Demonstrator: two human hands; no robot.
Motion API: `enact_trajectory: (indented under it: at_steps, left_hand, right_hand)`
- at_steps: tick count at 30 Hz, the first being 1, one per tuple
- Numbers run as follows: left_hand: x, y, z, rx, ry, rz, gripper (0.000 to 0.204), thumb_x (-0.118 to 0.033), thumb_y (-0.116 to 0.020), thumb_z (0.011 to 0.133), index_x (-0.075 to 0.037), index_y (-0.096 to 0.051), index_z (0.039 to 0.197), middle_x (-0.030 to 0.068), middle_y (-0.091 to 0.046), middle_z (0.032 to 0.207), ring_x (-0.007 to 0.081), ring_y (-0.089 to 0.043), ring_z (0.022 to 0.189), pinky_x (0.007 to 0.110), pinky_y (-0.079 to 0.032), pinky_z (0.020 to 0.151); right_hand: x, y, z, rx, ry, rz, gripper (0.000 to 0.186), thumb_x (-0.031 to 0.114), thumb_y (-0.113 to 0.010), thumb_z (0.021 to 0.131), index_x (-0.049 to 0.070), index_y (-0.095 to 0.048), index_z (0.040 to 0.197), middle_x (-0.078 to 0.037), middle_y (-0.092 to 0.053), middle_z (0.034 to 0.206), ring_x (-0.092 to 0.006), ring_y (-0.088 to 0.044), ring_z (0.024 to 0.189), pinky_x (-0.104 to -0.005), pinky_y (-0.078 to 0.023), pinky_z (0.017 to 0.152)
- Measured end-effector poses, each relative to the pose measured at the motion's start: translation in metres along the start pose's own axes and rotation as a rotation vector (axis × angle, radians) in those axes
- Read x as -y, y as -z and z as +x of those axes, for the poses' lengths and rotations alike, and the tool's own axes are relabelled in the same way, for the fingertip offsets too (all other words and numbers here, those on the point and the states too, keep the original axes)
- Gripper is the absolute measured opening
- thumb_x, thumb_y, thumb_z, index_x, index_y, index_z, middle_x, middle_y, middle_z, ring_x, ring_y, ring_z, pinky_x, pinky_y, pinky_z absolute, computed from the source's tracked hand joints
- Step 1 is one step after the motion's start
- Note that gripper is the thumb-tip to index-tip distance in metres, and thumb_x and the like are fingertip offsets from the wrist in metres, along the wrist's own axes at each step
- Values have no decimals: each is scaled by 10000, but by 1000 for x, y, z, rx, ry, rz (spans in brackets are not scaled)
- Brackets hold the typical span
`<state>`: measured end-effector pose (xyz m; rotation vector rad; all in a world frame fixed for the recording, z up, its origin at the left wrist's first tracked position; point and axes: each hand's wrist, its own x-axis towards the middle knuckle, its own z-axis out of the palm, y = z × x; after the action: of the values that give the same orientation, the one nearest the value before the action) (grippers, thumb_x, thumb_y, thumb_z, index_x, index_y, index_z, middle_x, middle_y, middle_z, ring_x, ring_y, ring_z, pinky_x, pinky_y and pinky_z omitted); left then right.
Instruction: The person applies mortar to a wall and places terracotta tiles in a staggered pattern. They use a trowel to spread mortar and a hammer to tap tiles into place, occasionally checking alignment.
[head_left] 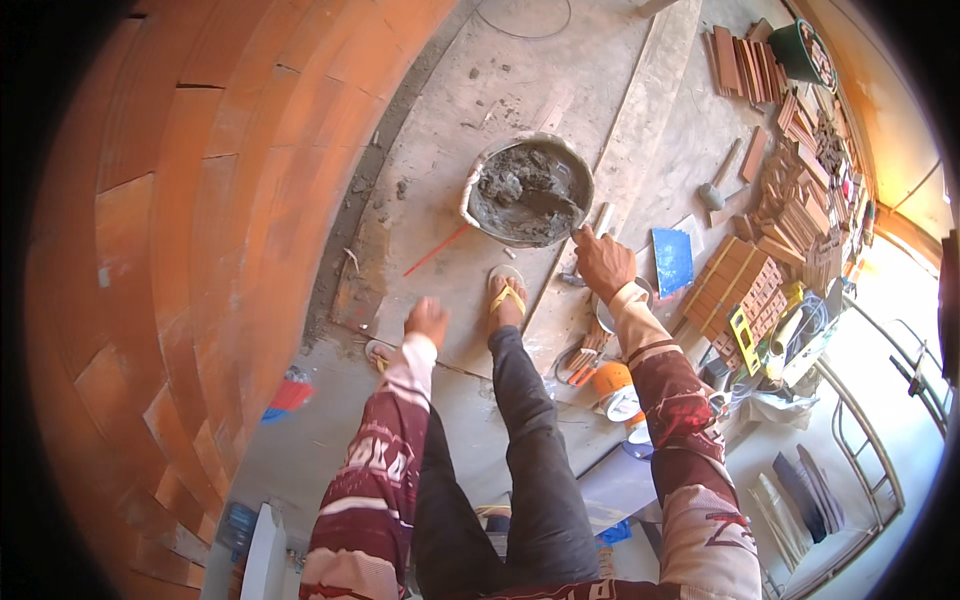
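A round bucket (471, 190) with a pale, crusted rim stands on the board ahead of me, holding wet grey mortar (530, 190). My right hand (605, 265) is closed at its near right rim, fingers curled over the edge. Beside that hand, a pale handle (605, 215) lies partly hidden on the board. My left hand (427, 322) hangs lower, apart from the bucket and above the floor near my foot; motion smears its fingers, and I make out nothing in it. Between the left hand and the bucket lies a thin red stick (436, 249).
On the left rises an orange brick-faced wall (200, 230). To the right lie a mallet (711, 195), a blue sheet (672, 262), stacked brick strips (735, 285), and a yellow level (744, 340). A green bucket (800, 55) stands far right; an orange bucket (612, 380) sits nearer, by a metal frame (865, 430).
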<state>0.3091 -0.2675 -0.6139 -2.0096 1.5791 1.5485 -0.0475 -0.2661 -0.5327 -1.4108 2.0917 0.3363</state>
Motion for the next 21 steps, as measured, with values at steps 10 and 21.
enact_trajectory:
  at_steps: [10, 21]
  left_hand:
    - [-144, -47, 118, -195, 123, -411, 527, -367, -557, 886, 77, -491, 1163, 238, -609, 1036, 369, -595, 949, 417, -452, 839]
    - [-171, -43, 99, -136, 77, -823, 298, -283, -462, 966, -14, -528, 857, 23, -470, 665, 146, -540, 592, 315, -489, 595]
  right_hand:
    - [-54, -79, -16, -355, 124, 144, 339, 227, -571, 869, 58, -512, 1158, -164, -594, 859, -364, -610, 741, -479, -474, 643]
    - [-75, -204, -1, -84, -154, 237, 153, 159, -489, 896, 62, -447, 1005, -176, -573, 900, -371, -608, 831, -476, -479, 682]
